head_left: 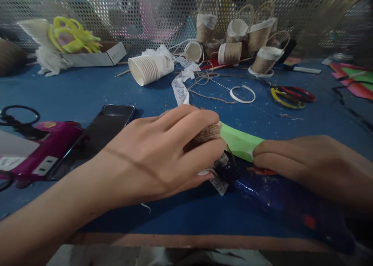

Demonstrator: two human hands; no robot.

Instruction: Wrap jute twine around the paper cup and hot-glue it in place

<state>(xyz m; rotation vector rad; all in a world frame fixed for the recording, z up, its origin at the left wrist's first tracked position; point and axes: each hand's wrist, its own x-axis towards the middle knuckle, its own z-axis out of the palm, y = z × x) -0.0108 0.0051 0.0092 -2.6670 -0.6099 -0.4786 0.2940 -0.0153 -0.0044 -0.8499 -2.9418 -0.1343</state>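
My left hand (166, 153) is wrapped over a twine-covered cup (204, 136), lying on its side, mostly hidden by my fingers. A strip of white lace (181, 88) runs out on the table just beyond the knuckles. Between my hands stretches a light green strip (240, 141), its left end against the cup. My right hand (309, 161) pinches the strip's right end, fingertips closed. Below it lies a dark blue glue gun (279, 200), nozzle toward the cup, with a scrap of lace near its tip.
Ribbed paper cups (151, 68) and several twine-wrapped baskets (266, 60) stand at the back by a perforated metal screen (163, 13). Scissors (293, 96) and a white ring (243, 94) lie farther right. A phone (101, 134) rests beside a purple power strip (46, 149) at left.
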